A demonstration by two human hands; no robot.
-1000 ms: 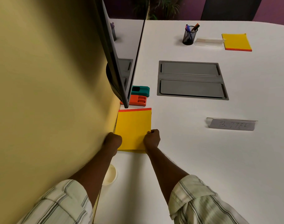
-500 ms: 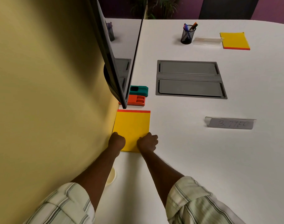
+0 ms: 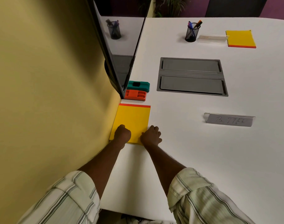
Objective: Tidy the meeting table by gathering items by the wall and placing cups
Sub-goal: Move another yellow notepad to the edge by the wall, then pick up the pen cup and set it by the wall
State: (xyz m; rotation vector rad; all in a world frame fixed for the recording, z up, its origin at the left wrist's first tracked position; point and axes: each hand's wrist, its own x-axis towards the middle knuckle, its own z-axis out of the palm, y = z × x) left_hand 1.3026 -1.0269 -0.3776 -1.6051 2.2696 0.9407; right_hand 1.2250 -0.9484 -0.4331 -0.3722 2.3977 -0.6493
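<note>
Head view, read left to right. Wall (image 3: pixel 49 94): the yellow pad (image 3: pixel 133 120) lies flat on the table (image 3: pixel 202 159) with its long left edge touching the wall and its orange strip just short of the orange eraser (image 3: pixel 135 95) and green eraser (image 3: pixel 138 85) under the screen (image 3: pixel 115 62).

Left hand (image 3: pixel 122 135): a second ago it sat off the pad's wall-side corner. It now rests on the pad's near left part, fingers curled into a fist with nothing seen in its grip.

Right hand (image 3: pixel 151 136): it stays at the near right corner, fingers curled; whether they pinch the edge cannot be told.

Over that second the pad has settled square against the wall, so this item appears gathered and ready to be let go.

Further right, the name plate (image 3: pixel 229 120), the pen pot (image 3: pixel 191 33) and a second yellow pad (image 3: pixel 240 38) sit well apart from the wall and look still to be collected. No cup shows now.
</note>
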